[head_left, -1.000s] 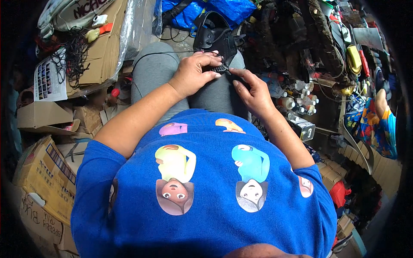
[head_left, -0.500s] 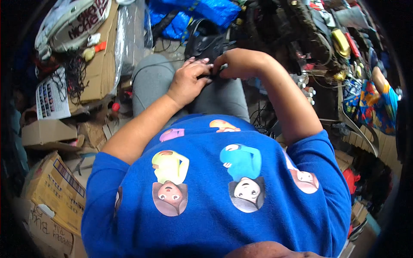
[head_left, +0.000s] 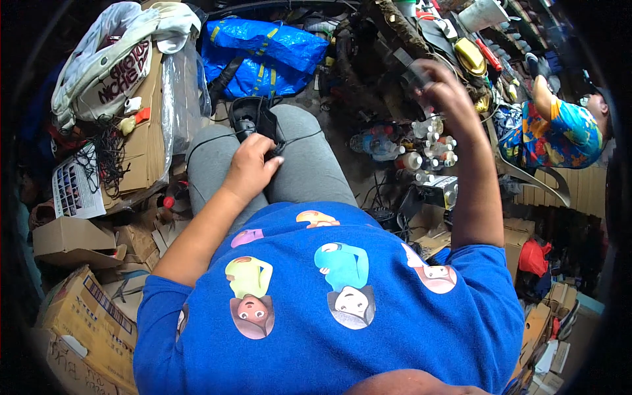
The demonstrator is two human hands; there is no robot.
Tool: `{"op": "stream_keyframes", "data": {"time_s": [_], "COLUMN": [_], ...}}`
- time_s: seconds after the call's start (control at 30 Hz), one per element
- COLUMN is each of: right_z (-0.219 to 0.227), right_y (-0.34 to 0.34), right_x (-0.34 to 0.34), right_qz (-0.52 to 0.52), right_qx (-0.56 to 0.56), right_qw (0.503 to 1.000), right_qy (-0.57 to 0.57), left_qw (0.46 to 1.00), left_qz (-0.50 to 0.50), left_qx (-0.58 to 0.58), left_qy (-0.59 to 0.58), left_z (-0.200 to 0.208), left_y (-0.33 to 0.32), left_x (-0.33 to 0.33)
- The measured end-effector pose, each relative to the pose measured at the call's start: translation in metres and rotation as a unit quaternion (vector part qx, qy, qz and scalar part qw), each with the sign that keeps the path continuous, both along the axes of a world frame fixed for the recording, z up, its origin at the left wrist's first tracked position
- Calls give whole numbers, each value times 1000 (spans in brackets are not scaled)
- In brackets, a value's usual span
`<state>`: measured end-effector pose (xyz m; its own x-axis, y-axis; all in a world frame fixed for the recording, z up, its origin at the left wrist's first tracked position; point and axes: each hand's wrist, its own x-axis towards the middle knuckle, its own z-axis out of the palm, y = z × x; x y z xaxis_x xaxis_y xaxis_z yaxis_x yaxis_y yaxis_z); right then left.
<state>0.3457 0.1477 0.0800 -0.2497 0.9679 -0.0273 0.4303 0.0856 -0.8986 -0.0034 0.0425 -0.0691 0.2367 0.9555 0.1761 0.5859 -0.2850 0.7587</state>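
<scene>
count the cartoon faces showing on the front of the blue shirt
5 show: a pink one and an orange one nearest the knees, a yellow-topped one and a teal-topped one mid-chest, and one by the right sleeve. Folds may hide others.

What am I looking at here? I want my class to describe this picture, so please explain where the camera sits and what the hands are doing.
There is no machine, only a person with two bare hands. The camera sits on the person's head and looks down, so the blue printed shirt fills the bottom and straight edges bend. The left hand rests on a black corded device lying across the grey-trousered lap. The right hand is raised toward cluttered shelves, its grip closed on something small and blurred. Cardboard boxes, a blue bag and small bottles surround them. Another person works at upper right.
</scene>
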Motion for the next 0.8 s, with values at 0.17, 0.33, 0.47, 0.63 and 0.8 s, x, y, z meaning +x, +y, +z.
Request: {"op": "stream_keyframes", "data": {"time_s": [0.17,0.33,0.47,0.63,0.8], "right_z": [18,3,-11,2,-36], "right_y": [74,108,120,92,13], "right_x": [53,47,49,24,-80], "right_qz": [-156,-140,-114,-182,124], "right_qx": [210,213,263,380,249], "right_qw": [893,856,834,741,943], "right_qy": [-366,-450,-471,-523,-181], "left_qw": [998,996,993,987,992], "left_qz": [-50,-57,-98,-114,94], "left_qx": [37,62,59,98,83], "left_qy": [23,-2,-2,55,34], "left_z": [10,8,14,29,23], "left_y": [-8,-11,-14,-10,11], "left_x": [8,13,15,-3,-49]}}
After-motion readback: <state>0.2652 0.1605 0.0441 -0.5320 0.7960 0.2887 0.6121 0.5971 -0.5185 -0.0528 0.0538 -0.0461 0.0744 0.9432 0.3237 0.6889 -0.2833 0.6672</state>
